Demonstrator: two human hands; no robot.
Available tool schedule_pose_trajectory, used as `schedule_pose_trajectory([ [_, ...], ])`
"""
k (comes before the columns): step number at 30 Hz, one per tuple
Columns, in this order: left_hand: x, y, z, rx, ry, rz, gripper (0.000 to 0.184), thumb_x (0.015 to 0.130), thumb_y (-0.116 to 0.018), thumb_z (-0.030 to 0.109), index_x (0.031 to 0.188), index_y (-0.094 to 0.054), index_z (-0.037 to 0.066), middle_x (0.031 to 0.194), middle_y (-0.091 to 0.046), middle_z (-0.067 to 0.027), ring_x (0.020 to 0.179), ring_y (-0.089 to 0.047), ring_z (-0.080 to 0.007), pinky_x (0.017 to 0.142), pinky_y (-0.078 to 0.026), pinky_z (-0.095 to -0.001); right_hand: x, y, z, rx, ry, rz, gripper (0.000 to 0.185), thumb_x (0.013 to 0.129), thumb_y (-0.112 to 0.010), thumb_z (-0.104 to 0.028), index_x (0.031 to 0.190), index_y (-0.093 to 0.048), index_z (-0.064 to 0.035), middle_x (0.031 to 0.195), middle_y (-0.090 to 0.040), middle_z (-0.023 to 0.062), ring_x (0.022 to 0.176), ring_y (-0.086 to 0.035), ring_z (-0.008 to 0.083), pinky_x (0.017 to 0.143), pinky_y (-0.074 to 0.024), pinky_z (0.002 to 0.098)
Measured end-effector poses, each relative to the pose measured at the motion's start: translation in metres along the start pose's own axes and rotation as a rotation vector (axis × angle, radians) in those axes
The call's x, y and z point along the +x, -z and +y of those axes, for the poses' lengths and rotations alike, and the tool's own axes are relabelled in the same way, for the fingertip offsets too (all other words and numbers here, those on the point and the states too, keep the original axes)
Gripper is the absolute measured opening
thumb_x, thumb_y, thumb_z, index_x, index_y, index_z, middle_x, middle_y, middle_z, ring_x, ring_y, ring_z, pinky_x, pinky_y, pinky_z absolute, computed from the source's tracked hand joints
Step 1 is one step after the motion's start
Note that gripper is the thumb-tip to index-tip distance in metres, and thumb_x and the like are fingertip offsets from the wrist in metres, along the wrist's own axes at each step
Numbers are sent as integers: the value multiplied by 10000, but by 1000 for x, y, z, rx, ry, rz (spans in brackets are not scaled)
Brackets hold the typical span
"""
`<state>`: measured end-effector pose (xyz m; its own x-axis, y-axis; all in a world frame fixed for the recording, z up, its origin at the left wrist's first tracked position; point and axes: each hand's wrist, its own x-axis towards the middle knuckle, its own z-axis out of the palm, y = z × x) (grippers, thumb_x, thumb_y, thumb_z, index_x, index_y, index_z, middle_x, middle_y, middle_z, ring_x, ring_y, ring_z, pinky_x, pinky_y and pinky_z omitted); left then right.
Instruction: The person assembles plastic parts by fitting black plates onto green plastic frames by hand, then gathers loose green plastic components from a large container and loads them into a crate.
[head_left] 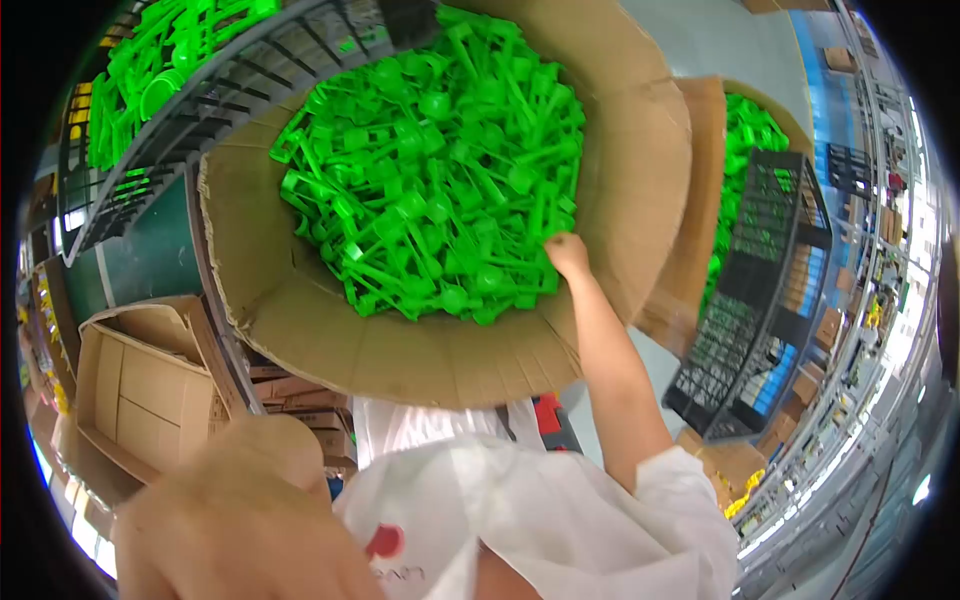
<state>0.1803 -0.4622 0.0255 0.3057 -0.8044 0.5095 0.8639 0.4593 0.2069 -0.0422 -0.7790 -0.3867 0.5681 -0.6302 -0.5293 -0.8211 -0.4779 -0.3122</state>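
Green plastic pieces (437, 195) are lying in the cardboard box (640, 150). The right hand (567, 256) is reaching their right edge, the blurry left hand (235, 510) hanging near-left; I can't tell either's fingers. Pulling could be spilling tangled ones.

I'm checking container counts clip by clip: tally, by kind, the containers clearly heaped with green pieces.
Cardboard boxes: 2 (large box in the centre, smaller-looking box at right)
Black crates: 1 (slatted crate at upper left)
Total: 3
The green pieces themselves overlap too much to count.
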Motion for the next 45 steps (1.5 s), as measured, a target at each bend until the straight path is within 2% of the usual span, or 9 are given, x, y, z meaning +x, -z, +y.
schedule_pose_trajectory([
  [8, -3, 20, -6, -110, -141, 89, 101, 730, -563, -22, 652, -547, -83, 628, -537, -244, 453, -495, -309, 372, -334, -397, 10, -10, 10, 256, -48, -211, 191, 786, -589, -159, 877, -628, 5, 749, -639, 110, 650, -618, 189, 573, -486, 314],
  [14, -21, 65, 25, -82, -25, -350, 228, 790, -467, 43, 708, -623, -103, 675, -553, -265, 542, -544, -317, 463, -453, -435, -7, 9, -30, 147, 54, 533, 192, 803, -558, -242, 776, -584, -53, 796, -628, 180, 755, -607, 354, 706, -478, 407],
  [17, -78, 115, 16, 730, 421, 745, 302, 903, -471, 227, 971, -629, -21, 771, -607, -79, 699, -556, -114, 654, -449, -233, 27, -47, -14, 194, -82, 208, 337, 839, -540, -353, 843, -601, -22, 814, -634, 146, 698, -621, 274, 595, -489, 384],
  [20, -136, 226, -14, 1566, 850, 1070, 438, 803, -589, 335, 1072, -598, -10, 993, -619, -157, 920, -583, -263, 817, -456, -331, 45, -13, -1, 941, -390, -272, 603, 851, -539, -483, 1119, -552, 57, 1069, -616, 179, 864, -615, 248, 724, -501, 348],
  [25, -252, 340, -23, 1426, 1426, 1656, 1261, 571, -737, 608, 1394, -60, -65, 1446, -191, -242, 1324, -252, -354, 1075, -267, -379, 56, -32, 32, 780, -531, -422, 915, 737, -592, -629, 1388, -282, -66, 1420, -295, 153, 1289, -293, 298, 1022, -251, 467],
  [29, -311, 371, -43, 966, 907, 1630, 1333, 571, -792, 545, 1380, 56, -91, 1448, -186, -239, 1338, -238, -283, 1082, -241, -369, 43, -8, -5, 849, -627, -529, 964, 694, -638, -640, 1393, -293, -72, 1410, -334, 152, 1276, -343, 309, 1029, -293, 474],
  [36, -245, 358, -98, 1295, 1488, 1443, 1315, 508, -685, 733, 1399, -114, -47, 1423, -195, -275, 1300, -266, -382, 1067, -272, -399, 44, -48, -9, 697, -527, -614, 1001, 643, -710, -595, 1402, -261, -121, 1337, -407, 135, 1151, -468, 282, 828, -455, 477],
  [42, -246, 384, -93, 1296, 1310, 1270, 1276, 509, -635, 783, 1374, -221, -60, 1436, -167, -273, 1319, -184, -420, 1080, -213, -459, 60, -80, 37, 129, -249, -384, 1189, 639, -738, -531, 1445, 42, -136, 1438, -249, 157, 1270, -338, 310, 948, -366, 508],
  [45, -233, 378, -106, 1279, 1265, 1257, 1364, 469, -613, 823, 1384, -155, -79, 1443, -76, -307, 1342, -86, -442, 1101, -133, -471, 45, -82, 5, 733, -536, -375, 1181, 644, -744, -524, 1447, 42, -160, 1456, -211, 142, 1271, -337, 320, 936, -358, 560],
])
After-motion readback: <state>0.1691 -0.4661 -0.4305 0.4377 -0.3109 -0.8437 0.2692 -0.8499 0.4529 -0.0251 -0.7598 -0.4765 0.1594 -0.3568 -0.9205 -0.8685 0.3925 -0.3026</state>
